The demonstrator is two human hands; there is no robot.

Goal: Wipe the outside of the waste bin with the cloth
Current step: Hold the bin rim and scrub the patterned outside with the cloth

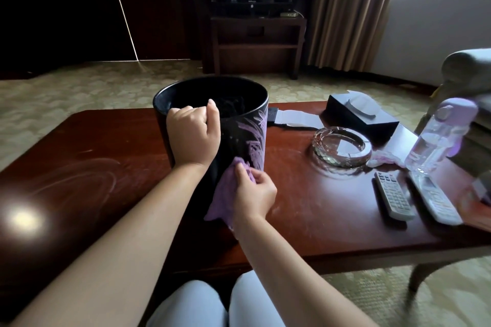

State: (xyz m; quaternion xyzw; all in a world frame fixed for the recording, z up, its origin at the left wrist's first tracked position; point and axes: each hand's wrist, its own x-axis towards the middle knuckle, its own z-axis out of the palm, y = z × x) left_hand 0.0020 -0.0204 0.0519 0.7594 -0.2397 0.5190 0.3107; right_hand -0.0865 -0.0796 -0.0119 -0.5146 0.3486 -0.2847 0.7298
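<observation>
Your bin stands upright on the desk, a black round one with a purple leaf print on its side, and everything else is best placed from it. Your left hand sits at the bin's near rim, its grip closed over the edge with the fingers curled round it and the thumb raised at the inner side. Your right hand is low against the bin's near wall, its grip pinched on the purple cloth; the cloth is bunched at your fingertips, touches the wall just below the leaf print, and hangs down toward the desk's near edge. Inside the bin something dark shows, perhaps a liner, but the view is too dim to tell. To the right of the bin lies a glass ashtray; beyond that, a dark tissue box. Farther right stand a clear bottle with a purple cap and two remotes side by side.
</observation>
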